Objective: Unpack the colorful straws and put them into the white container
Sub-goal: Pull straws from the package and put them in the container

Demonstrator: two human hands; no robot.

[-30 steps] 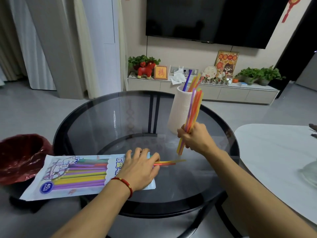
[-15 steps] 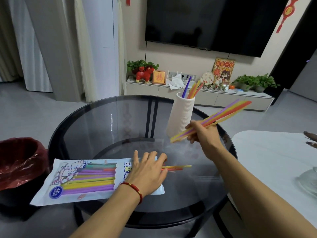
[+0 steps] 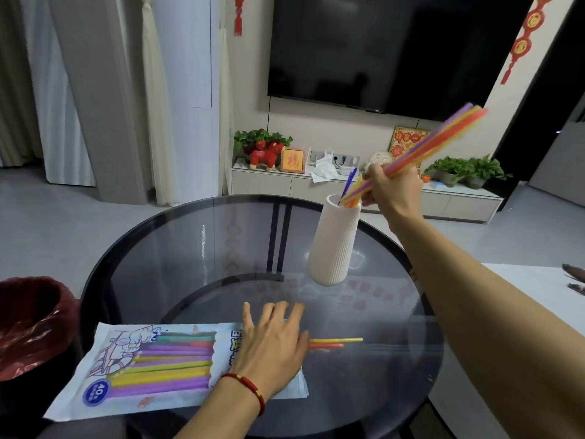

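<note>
A white ribbed container (image 3: 332,245) stands on the round glass table (image 3: 190,248), with a few straws poking out of its mouth. My right hand (image 3: 392,191) grips a bundle of colorful straws (image 3: 437,144), tilted up to the right, their lower ends at the container's opening. My left hand (image 3: 272,346) lies flat with fingers spread on the open end of the straw package (image 3: 152,365), which lies at the table's near left. Two straws (image 3: 335,342), yellow and red, stick out of the package past my fingers.
A red-lined bin (image 3: 28,324) stands left of the table. A white table (image 3: 544,299) is at the right. Behind are a low TV cabinet (image 3: 348,188) with plants and ornaments, and a wall-mounted TV (image 3: 380,49).
My right hand has lifted the straw bundle from beside the container up to its mouth, tilting the straws up and to the right. My left hand stays on the package.
</note>
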